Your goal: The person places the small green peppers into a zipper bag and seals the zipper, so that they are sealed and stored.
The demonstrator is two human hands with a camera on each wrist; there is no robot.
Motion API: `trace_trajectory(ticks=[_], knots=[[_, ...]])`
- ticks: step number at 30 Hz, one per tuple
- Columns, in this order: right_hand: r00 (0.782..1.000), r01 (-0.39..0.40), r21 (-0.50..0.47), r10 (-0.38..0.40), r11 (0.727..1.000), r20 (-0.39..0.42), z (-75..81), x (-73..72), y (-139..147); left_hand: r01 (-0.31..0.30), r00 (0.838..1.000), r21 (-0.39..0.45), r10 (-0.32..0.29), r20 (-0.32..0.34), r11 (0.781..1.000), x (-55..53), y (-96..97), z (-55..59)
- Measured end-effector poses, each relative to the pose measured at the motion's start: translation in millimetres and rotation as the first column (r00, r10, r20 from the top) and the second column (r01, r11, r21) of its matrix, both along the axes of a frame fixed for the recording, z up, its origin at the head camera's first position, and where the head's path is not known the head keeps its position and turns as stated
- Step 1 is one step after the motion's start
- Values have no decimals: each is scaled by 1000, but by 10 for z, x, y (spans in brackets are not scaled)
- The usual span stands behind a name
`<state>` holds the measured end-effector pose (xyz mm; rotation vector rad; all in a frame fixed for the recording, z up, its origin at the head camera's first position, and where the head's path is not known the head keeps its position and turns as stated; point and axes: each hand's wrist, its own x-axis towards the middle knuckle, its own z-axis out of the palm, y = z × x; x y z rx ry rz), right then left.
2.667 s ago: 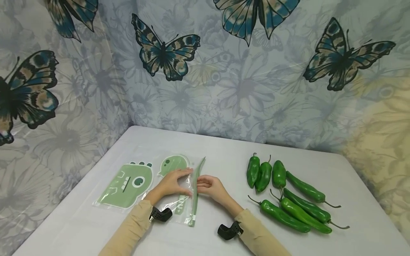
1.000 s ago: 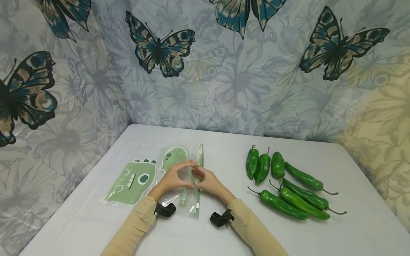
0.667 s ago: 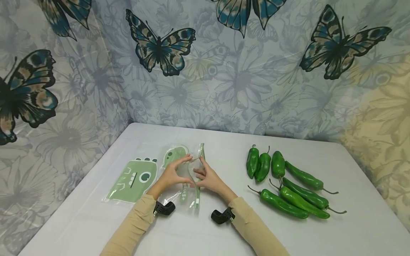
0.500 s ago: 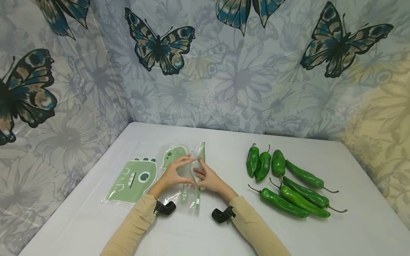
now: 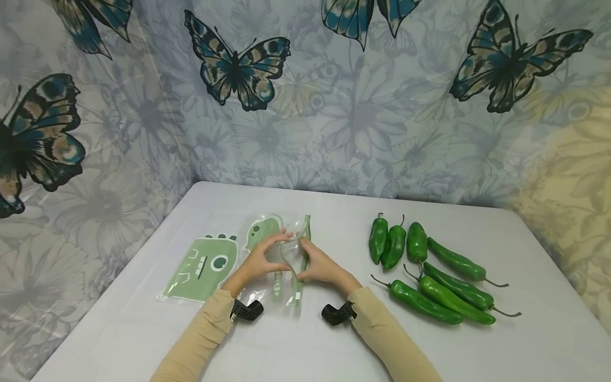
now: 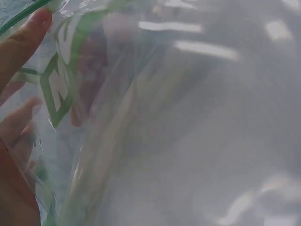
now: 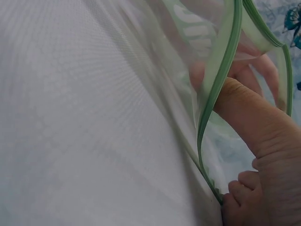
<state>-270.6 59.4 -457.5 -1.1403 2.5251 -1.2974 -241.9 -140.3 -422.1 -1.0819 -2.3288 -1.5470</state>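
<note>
A clear plastic zip bag (image 5: pixel 198 273) with green cartoon dinosaur prints lies on the table, its green-edged mouth gaping between both hands. My left hand (image 5: pixel 255 263) curves round the bag at the mouth, thumb near and fingers far; in the left wrist view its thumb (image 6: pixel 23 44) lies by the green strip. My right hand (image 5: pixel 322 263) reaches into the mouth from the right, thumb and forefinger spread apart. In the right wrist view, its thumb (image 7: pixel 251 115) presses from inside against the green zip edge (image 7: pixel 221 80). Left-hand fingers show blurred through the film.
Several green chili peppers (image 5: pixel 425 302) lie right of the hands, with shorter ones (image 5: pixel 378 241) at the back of that group. The white table (image 5: pixel 267 355) meets patterned butterfly cloth (image 5: pixel 353 132) behind and at the left. A black wrist camera (image 5: pixel 339 314) is strapped to each wrist.
The hands have moved from the zip edge to its opening, and the mouth has been drawn apart. The right hand's thumb and forefinger have spread inside it. The peppers lie as before.
</note>
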Motion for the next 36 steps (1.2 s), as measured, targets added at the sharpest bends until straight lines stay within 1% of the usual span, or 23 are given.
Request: trace_trajectory(ticks=[2, 3, 6, 10, 14, 17, 22, 26, 29, 31, 34, 36], knots=[[1000, 1, -10, -1, 1000, 13, 4, -3, -3, -25, 999, -20, 26, 29, 999, 10, -1, 16], [1000, 1, -16, -1, 1000, 24, 7, -6, -6, -35, 999, -30, 36, 32, 999, 12, -1, 25], [999, 8, -6, -8, 1000, 53, 22, -5, -8, -62, 998, -60, 63, 14, 996, 14, -1, 51], [999, 16, 28, -18, 999, 51, 58, -1, 8, -61, 998, -55, 61, 5, 997, -6, 9, 72], [999, 22, 37, -24, 999, 46, 108, -11, 37, -30, 1000, -5, 30, -4, 1000, -68, 29, 66], [998, 20, 34, -23, 999, 62, 92, -18, 46, -31, 999, 8, 31, -8, 1000, -84, 29, 48], [996, 23, 44, -26, 999, 84, 13, 2, 28, -60, 998, -24, 60, 17, 998, -11, -13, 60], [996, 25, 34, -28, 999, 83, 2, 28, 15, -98, 992, -38, 101, 72, 994, 35, -54, 104], [996, 34, 18, -35, 999, 81, 9, 43, 16, -97, 991, -3, 96, 97, 995, 33, -75, 130], [995, 45, 20, -46, 999, 86, 12, 50, 19, -79, 991, 36, 74, 110, 996, 25, -85, 144], [993, 60, 29, -63, 998, 101, 16, 58, 24, -57, 992, 85, 47, 116, 995, 16, -98, 152], [992, 67, 34, -70, 997, 108, 15, 62, 28, -48, 993, 101, 36, 112, 994, 15, -103, 157]])
